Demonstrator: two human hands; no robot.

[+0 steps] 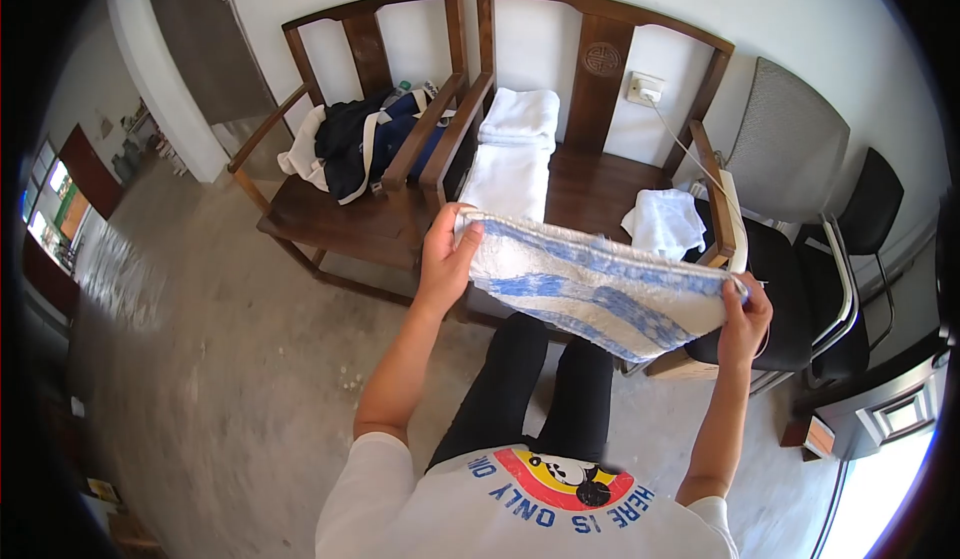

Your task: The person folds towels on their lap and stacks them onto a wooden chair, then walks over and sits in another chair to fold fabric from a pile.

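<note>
A white towel with blue patterned bands (600, 284) is stretched out between my two hands, in front of my legs. My left hand (447, 254) grips its left upper corner, thumb on top. At the opposite corner, my right hand (745, 321) pinches the towel's edge. Beyond it on the wooden chair seat lie folded white towels (518, 119), one stack behind a flatter white towel (507, 181). Toward the seat's right side rests a loosely folded pale towel (665, 221), its front edge close behind the held towel.
The left wooden armchair (330, 224) bears a heap of dark clothes (350, 144) and a blue strapped bag (400, 124). A charger (646, 89) sits in the wall socket, its cable crossing the right armrest. Black chairs (765, 259) stand at right, with a cardboard box (683, 365) beneath.
</note>
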